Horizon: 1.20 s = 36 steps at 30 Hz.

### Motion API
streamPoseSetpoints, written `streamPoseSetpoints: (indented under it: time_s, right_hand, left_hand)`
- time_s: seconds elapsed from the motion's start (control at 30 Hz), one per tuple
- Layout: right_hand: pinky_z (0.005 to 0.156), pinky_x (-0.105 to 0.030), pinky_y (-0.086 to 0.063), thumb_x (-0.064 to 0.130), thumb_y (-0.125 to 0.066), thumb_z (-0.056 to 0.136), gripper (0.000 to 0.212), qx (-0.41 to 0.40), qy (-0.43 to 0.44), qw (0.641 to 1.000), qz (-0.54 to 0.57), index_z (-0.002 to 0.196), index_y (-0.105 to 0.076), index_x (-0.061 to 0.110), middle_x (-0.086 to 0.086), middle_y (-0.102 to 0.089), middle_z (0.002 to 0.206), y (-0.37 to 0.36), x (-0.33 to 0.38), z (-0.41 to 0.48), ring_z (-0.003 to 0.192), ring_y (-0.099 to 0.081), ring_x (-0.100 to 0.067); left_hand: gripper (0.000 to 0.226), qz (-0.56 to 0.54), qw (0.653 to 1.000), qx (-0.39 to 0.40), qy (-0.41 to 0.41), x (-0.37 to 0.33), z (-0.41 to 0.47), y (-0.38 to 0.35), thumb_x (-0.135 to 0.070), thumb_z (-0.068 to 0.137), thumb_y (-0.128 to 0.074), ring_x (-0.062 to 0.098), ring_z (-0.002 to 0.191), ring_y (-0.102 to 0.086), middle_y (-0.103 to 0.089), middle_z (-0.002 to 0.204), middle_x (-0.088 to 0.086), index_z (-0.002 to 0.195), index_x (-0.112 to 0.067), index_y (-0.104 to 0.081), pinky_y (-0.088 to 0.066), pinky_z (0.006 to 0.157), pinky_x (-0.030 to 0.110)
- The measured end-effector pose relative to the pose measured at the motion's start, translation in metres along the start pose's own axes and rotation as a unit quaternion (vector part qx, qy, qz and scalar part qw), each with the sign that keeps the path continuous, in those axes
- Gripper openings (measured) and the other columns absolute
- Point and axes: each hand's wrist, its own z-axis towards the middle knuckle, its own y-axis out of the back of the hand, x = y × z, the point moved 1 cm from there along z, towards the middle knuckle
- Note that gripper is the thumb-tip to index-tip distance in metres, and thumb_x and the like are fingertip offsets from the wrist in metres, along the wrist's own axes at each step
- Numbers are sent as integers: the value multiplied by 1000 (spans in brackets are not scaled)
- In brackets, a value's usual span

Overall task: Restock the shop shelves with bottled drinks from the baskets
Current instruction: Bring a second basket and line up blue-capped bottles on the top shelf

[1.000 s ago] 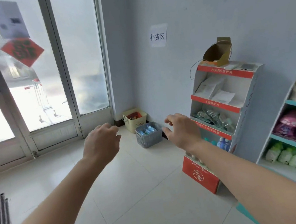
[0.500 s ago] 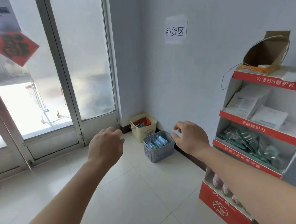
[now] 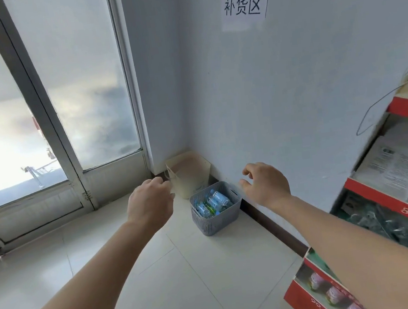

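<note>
Bottled drinks (image 3: 214, 203) are down in the grey basket (image 3: 217, 221) on the floor (image 3: 163, 289), lying tipped over rather than upright. Their long axes run diagonally, upper-left to lower-right in our view, with the caps toward the upper-left as far as we can tell. The bottles are clear with blue labels and the brand is too small to read. We count at least three; the pile hides the exact number. There are two baskets: the grey one sits against the skirting of the wall (image 3: 317, 74), and a cream basket (image 3: 191, 174) stands just behind it in the corner, blurred, so we cannot make out its contents. Our left hand (image 3: 150, 205) and right hand (image 3: 266, 185) hover either side of the grey basket, above it and touching nothing. Both are empty with fingers loosely curled, and the right thumb is spread from the fingers. One paper sign (image 3: 242, 6) on the wall reads "补货区". One red-edged display shelf (image 3: 374, 195) is at the right; its strip reads "8倍修护" before the frame cuts it off. A glass door (image 3: 80, 92) is at the left.
</note>
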Motion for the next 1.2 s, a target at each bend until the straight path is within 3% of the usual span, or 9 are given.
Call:
streamPoseSetpoints:
  time_s: [0.53, 0.73, 1.0, 1.2]
  right_hand:
    - [82, -33, -51, 33, -53, 93, 29, 122, -9, 991, -60, 116, -61, 15, -4, -63, 114, -156, -108, 329, 103, -58, -24]
    - [81, -33, -51, 33, -52, 94, 29, 168, -53, 982, -74, 117, -60, 16, -3, -62, 113, -226, -150, 428, 102, -59, -24]
    - [78, -35, -52, 31, -50, 95, 27, 260, -79, 959, -82, 112, -61, 13, -5, -62, 110, -334, -212, 519, 101, -58, -26]
    - [73, -30, -48, 29, -51, 94, 24, 317, -70, 941, -94, 109, -62, 14, -4, -63, 107, -441, -255, 567, 96, -59, -25]
  left_hand:
    - [28, -24, 991, 126, 29, 13, 310, -216, -31, 97, -45, 25, 102, -58, -61, 102, 3, 108, -15, -64, -49, 78, 36]
    - [27, -18, 986, 167, 13, 18, 408, -298, -28, 98, -42, 23, 101, -58, -62, 104, 2, 108, -15, -64, -41, 68, 31]
    - [28, -47, 960, 266, 74, 25, 485, -422, -29, 98, -42, 25, 107, -56, -61, 108, 3, 113, -16, -62, -47, 78, 35]
    - [29, -66, 936, 315, 144, 33, 509, -535, -27, 98, -41, 25, 106, -57, -61, 108, 3, 111, -15, -64, -47, 78, 34]
